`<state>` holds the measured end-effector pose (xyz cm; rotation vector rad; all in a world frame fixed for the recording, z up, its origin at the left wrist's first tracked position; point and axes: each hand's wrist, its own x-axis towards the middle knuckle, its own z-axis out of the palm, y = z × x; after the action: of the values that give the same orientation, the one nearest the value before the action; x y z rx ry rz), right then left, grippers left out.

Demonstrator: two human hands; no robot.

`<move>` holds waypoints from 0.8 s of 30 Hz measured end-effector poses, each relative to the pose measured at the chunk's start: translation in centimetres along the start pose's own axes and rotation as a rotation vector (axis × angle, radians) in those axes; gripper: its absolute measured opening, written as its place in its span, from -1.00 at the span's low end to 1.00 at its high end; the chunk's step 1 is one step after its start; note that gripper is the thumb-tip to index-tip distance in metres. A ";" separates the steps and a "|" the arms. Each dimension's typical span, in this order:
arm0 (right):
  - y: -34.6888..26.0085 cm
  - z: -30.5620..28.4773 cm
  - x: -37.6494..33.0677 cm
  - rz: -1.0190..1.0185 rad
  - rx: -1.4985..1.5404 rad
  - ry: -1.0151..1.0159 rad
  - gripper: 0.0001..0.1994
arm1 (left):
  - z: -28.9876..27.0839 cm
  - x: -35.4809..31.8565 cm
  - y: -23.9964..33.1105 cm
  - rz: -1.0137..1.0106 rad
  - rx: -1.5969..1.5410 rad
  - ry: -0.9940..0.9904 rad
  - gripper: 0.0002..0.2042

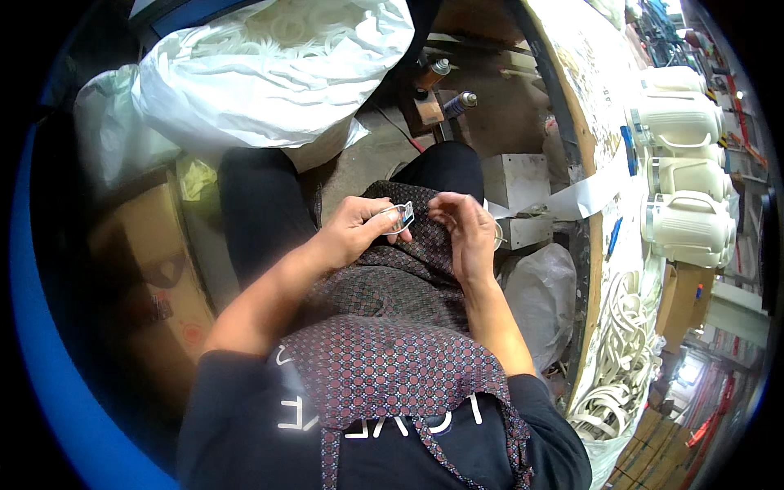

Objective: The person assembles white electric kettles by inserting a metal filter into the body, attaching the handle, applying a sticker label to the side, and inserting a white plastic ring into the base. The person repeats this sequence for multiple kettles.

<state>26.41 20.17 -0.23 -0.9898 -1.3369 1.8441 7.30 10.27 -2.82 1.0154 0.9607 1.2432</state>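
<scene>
Between the thumb and fingers of my left hand [359, 227] is a small white-rimmed piece [399, 218] with a dark and blue patch inside its frame. Its exact kind is not clear. My right hand [465, 233] is raised just to the right of it, fingers curled inward and slightly blurred, apart from the piece. Whether something small is in those fingers is hidden. A thin pale loop [499, 236] shows at the outer side of my right hand; I cannot tell if the hand holds it. Under both hands lies a patterned apron [392, 351] over my lap.
A white bag [261, 98] of pale rings stands ahead on the left. Along the right runs a workbench [600, 220] with cream jug-like bodies [686, 224] and a heap of pale handle-like loops [616, 359]. Spray cans [460, 104] and a metal box [516, 181] stand low ahead.
</scene>
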 end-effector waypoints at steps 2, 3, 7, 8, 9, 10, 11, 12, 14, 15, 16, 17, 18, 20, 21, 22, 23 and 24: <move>-0.3 0.3 0.1 0.059 -0.138 -0.192 -0.61 | -0.8 0.2 -0.3 0.049 0.046 -0.057 -0.69; -0.3 0.7 0.2 0.097 -0.185 -0.274 -0.56 | -1.1 0.2 -0.5 0.085 0.037 -0.069 -0.69; -0.2 1.7 1.1 0.255 -0.123 -0.330 -0.53 | -1.3 0.1 -0.8 0.078 -0.083 -0.066 -0.70; -0.6 1.9 1.4 0.270 -0.138 -0.358 -0.60 | -1.4 0.1 -0.8 0.056 -0.082 -0.058 -0.70; -0.6 1.8 1.5 0.270 -0.144 -0.352 -0.64 | -1.6 0.1 -0.7 0.033 -0.079 -0.054 -0.71; -0.5 1.6 1.6 0.269 -0.150 -0.346 -0.67 | -2.0 0.2 -0.7 0.034 -0.036 -0.072 -0.71; -0.3 1.5 1.7 0.268 -0.156 -0.338 -0.70 | -2.0 0.1 -0.6 0.038 -0.030 -0.065 -0.71; -0.2 1.4 1.7 0.257 -0.174 -0.319 -0.75 | -2.1 0.2 -0.6 0.046 -0.024 -0.060 -0.72; 0.1 1.2 1.7 0.235 -0.210 -0.280 -0.84 | -2.2 0.3 -0.5 0.079 0.006 -0.069 -0.73; 0.2 1.2 1.7 0.222 -0.228 -0.258 -0.88 | -2.0 0.5 -0.7 0.048 0.030 -0.014 -0.74; 0.0 1.5 1.7 0.138 -0.319 -0.192 -0.91 | -1.6 0.5 -0.9 0.017 0.054 0.042 -0.75; -0.2 1.4 1.7 0.022 -0.444 -0.163 -0.91 | -1.3 0.6 -1.1 -0.014 0.078 0.098 -0.75; -0.4 1.2 1.9 -0.096 -0.566 -0.132 -0.91 | -1.4 0.7 -0.9 -0.073 0.229 0.117 -0.75; -0.9 0.8 2.1 -0.275 -0.749 -0.027 -0.91 | -1.2 1.0 -1.1 -0.118 0.076 0.234 -0.75; -1.4 0.5 2.3 -0.342 -0.807 -0.008 -0.91 | -1.3 1.2 -1.1 -0.137 0.003 0.293 -0.75; -1.2 -0.2 2.3 -0.259 -0.718 -0.013 -0.90 | -1.7 1.2 -0.9 -0.107 0.009 0.251 -0.74; -0.9 -0.7 2.2 -0.177 -0.628 -0.020 -0.90 | -1.8 1.3 -1.1 -0.103 0.025 0.239 -0.74; -0.9 -0.8 2.1 -0.148 -0.599 -0.008 -0.90 | -1.8 1.3 -1.4 -0.099 0.040 0.228 -0.74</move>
<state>26.05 22.56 0.05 -1.1311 -1.9676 1.3568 6.09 11.63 -4.68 0.8579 1.2016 1.2800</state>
